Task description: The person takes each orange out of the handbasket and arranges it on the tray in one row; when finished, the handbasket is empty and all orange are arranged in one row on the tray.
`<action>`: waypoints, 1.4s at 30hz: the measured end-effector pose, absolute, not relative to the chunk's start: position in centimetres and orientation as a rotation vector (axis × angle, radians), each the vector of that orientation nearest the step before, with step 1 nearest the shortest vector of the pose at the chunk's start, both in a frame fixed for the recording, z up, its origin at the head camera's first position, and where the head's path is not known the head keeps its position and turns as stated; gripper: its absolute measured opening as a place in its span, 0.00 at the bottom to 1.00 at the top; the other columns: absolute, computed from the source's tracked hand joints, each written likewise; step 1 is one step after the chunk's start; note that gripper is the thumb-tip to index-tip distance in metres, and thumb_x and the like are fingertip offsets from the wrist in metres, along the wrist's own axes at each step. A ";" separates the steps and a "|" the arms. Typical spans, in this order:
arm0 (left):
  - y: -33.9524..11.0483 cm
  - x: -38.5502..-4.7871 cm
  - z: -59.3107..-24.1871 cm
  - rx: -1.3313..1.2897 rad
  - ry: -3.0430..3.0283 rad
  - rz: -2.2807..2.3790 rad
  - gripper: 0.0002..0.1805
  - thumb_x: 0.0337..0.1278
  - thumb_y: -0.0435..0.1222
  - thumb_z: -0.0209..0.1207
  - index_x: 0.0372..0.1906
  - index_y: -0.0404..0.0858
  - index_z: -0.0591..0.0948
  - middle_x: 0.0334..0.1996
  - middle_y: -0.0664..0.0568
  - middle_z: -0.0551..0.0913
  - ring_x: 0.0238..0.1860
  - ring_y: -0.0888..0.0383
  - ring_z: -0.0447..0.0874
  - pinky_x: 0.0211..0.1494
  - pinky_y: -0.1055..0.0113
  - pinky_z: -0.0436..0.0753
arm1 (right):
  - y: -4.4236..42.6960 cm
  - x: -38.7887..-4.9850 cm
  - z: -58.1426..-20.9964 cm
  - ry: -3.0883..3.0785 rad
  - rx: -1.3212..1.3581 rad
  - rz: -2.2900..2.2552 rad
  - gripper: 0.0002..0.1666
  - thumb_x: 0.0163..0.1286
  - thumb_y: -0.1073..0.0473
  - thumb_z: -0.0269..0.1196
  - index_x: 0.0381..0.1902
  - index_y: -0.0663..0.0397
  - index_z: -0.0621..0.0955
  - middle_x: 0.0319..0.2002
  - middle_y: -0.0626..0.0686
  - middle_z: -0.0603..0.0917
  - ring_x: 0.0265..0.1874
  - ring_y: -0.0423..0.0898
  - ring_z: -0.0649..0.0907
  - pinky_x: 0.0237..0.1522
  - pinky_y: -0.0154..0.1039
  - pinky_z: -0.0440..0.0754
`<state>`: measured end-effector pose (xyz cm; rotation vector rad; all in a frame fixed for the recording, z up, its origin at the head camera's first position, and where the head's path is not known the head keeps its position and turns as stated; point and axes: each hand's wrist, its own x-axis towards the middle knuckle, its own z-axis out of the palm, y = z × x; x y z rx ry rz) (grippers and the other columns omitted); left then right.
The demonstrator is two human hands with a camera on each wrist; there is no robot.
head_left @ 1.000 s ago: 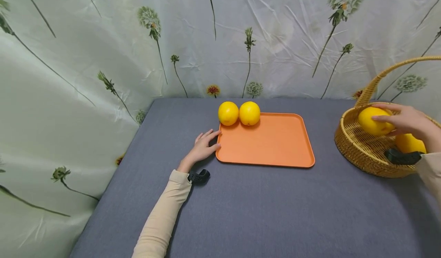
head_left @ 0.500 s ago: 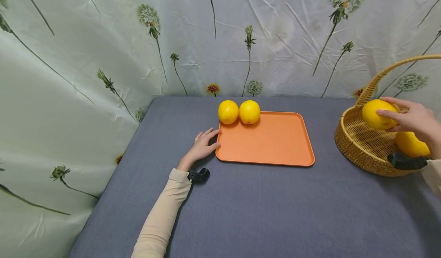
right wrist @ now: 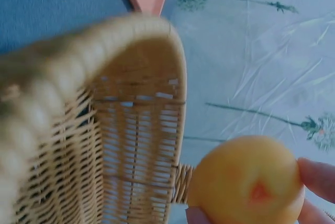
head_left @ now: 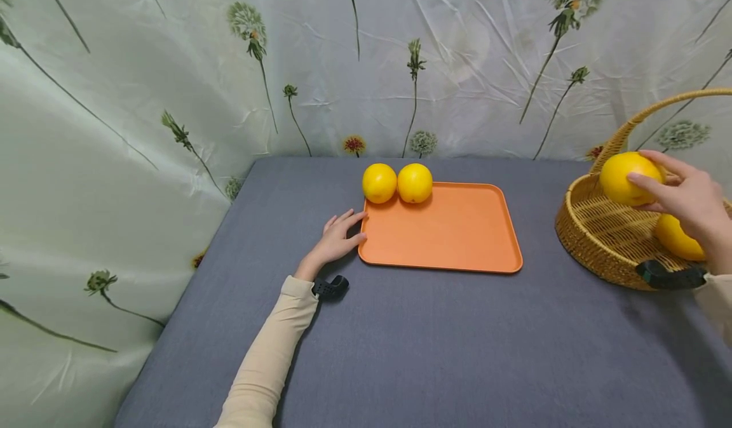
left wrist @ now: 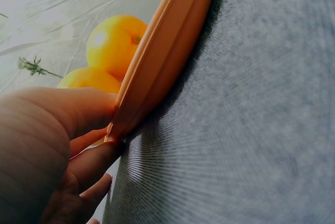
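My right hand (head_left: 694, 202) grips an orange (head_left: 631, 178), holding it just above the wicker basket (head_left: 589, 250) at the right. Thumb and fingertips press its sides; in the right wrist view the orange (right wrist: 248, 182) shows near the basket wall. Another orange (head_left: 677, 236) lies in the basket, partly hidden by this hand. My left hand (head_left: 334, 240) rests at the left edge of the orange tray (head_left: 446, 228), thumb and fingers spread and touching its rim (left wrist: 152, 56). Two oranges, one left (head_left: 380, 183) and one right (head_left: 415, 183), sit side by side at the tray's far left corner.
A blue-grey cloth covers the table (head_left: 434, 352). The basket's tall handle (head_left: 635, 120) arches over it. A shiny flower-printed curtain (head_left: 474, 53) hangs along the back and left sides. Each wrist wears a black strap (head_left: 330, 287).
My right hand has raised the orange from inside the basket to above its rim. The left hand, the tray and its two oranges have stayed put.
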<state>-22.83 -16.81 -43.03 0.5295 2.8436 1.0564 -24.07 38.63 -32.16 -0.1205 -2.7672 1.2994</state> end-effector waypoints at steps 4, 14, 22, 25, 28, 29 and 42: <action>-16.8 -22.8 -43.1 0.533 2.840 1.061 0.30 0.61 0.41 0.54 0.67 0.36 0.66 0.68 0.41 0.66 0.74 0.43 0.53 0.74 0.43 0.41 | 36.9 -23.1 -31.5 -2.718 -0.125 1.330 0.36 0.67 0.46 0.56 0.71 0.27 0.57 0.38 0.29 0.65 0.25 0.18 0.72 0.22 0.21 0.77; -16.8 -22.9 -43.0 0.523 2.839 1.053 0.30 0.62 0.41 0.54 0.68 0.36 0.65 0.69 0.42 0.66 0.74 0.44 0.52 0.74 0.43 0.41 | 33.9 -22.0 -30.1 -2.625 -0.090 1.448 0.35 0.67 0.52 0.58 0.70 0.31 0.61 0.43 0.28 0.65 0.31 0.20 0.72 0.24 0.19 0.77; -16.8 -22.9 -43.0 0.509 2.831 1.053 0.30 0.62 0.42 0.53 0.68 0.36 0.65 0.69 0.42 0.65 0.74 0.44 0.51 0.74 0.44 0.41 | 32.5 -21.8 -30.3 -2.499 -0.019 1.650 0.34 0.66 0.57 0.59 0.68 0.32 0.65 0.41 0.30 0.70 0.32 0.21 0.76 0.25 0.20 0.79; -16.8 -22.9 -43.1 0.511 2.835 1.051 0.30 0.62 0.42 0.53 0.68 0.36 0.65 0.69 0.42 0.65 0.74 0.44 0.52 0.74 0.44 0.41 | 32.0 -21.8 -30.3 -2.501 0.014 1.681 0.34 0.66 0.58 0.59 0.68 0.32 0.65 0.40 0.29 0.72 0.31 0.21 0.78 0.25 0.21 0.79; -16.8 -22.9 -43.2 0.513 2.838 1.044 0.30 0.63 0.42 0.53 0.68 0.37 0.65 0.69 0.42 0.65 0.74 0.44 0.52 0.74 0.44 0.41 | 31.3 -21.9 -30.4 -2.550 0.028 1.604 0.34 0.67 0.56 0.58 0.69 0.31 0.64 0.40 0.27 0.71 0.32 0.19 0.76 0.26 0.20 0.79; -16.9 -22.9 -43.2 0.512 2.839 1.042 0.30 0.63 0.42 0.53 0.68 0.37 0.65 0.69 0.42 0.65 0.74 0.44 0.52 0.74 0.44 0.41 | 31.1 -21.9 -30.5 -2.551 0.030 1.612 0.34 0.67 0.56 0.58 0.69 0.31 0.64 0.40 0.27 0.71 0.32 0.20 0.76 0.26 0.20 0.79; -16.7 -22.9 -42.9 0.496 2.827 1.036 0.30 0.63 0.42 0.53 0.68 0.37 0.65 0.69 0.43 0.65 0.75 0.45 0.51 0.75 0.44 0.40 | 27.5 -23.0 -32.4 -2.356 0.141 1.911 0.34 0.65 0.60 0.60 0.69 0.41 0.66 0.43 0.35 0.73 0.34 0.26 0.79 0.27 0.23 0.81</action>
